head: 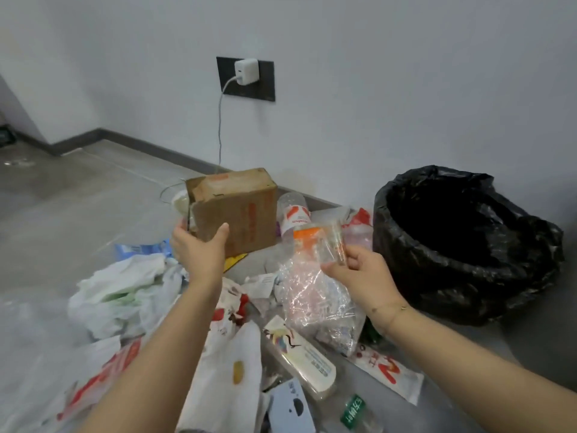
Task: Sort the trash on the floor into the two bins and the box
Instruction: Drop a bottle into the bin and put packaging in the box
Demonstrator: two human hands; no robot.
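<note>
Head view: two bare hands over trash pile on floor. Left hand (pixel 199 250) grips near corner of one cardboard box (pixel 237 207), fingers wrapped round its edge. Right hand (pixel 363 270) pinches one clear plastic wrapper (pixel 324 245) between thumb and fingers, above crumpled clear bag (pixel 315 295). One bin with black liner (pixel 462 242) stands right of hands; second bin not visible. One clear bottle (pixel 292 214) lies just beside box. One white charger (pixel 246 71) in wall socket.

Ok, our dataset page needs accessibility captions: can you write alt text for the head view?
A person's left hand grips a cardboard box while the right hand holds a clear plastic wrapper above trash strewn on the floor, beside a black-lined bin.
</note>
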